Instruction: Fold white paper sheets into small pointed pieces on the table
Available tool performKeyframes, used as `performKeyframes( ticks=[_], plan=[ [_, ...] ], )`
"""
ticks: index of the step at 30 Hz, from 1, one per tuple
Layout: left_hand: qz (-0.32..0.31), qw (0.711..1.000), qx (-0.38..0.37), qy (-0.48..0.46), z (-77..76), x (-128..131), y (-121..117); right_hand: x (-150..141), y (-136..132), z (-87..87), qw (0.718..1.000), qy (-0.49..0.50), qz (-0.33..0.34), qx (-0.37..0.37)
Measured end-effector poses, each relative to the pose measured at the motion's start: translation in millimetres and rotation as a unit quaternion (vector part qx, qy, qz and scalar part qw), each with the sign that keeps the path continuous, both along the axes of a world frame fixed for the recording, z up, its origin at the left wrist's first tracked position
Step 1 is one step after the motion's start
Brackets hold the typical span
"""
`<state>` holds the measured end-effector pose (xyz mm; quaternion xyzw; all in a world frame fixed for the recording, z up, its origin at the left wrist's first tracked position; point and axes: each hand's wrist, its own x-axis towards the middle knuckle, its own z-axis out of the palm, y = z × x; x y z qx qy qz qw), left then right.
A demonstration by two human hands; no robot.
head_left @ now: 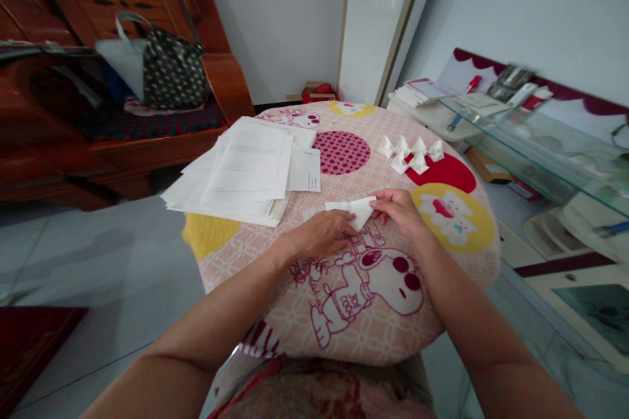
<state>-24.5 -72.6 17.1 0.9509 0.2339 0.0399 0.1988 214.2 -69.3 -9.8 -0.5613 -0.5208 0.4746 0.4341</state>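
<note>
A dotted fabric bag [171, 72] sits on a glossy wooden bench [228, 88]. On the rounded, cloth-covered desk [346, 184], one thick pile of loose white sheets [236, 170] spreads. The left hand [322, 232], half curled, touches one small folded paper [362, 211] mid-desk; whether it grips, I cannot tell. The right hand [397, 209] pinches its right corner. Beyond, six pointed paper shapes [419, 163] cluster near a glass shelf [560, 150].

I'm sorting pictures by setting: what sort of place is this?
Probably a home living room: a wooden bench with a patterned bag on it, a cartoon-print tablecloth and a glass shelf.
</note>
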Motion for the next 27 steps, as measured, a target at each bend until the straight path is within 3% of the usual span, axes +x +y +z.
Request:
performKeyframes(
  ticks=[2,9,15,27],
  plan=[
    [-0.005,1.0,0.003,-0.002,0.5,0,0,-3,-1,0.7,1.0,-0.013,0.007,-0.009],
    [-0.008,1.0,0.005,-0.018,-3.0,-1,1,-6,0,4.0,0.984,-0.151,-0.097,0.005],
    [0.002,1.0,-0.006,-0.021,-3.0,-1,0,-1,-2,4.2,0.974,-0.202,-0.094,0.041],
    [0.003,1.0,0.0,-0.01,-0.7,0,-1,-1,-7,12.1,0.971,-0.222,-0.091,0.015]
  ],
)
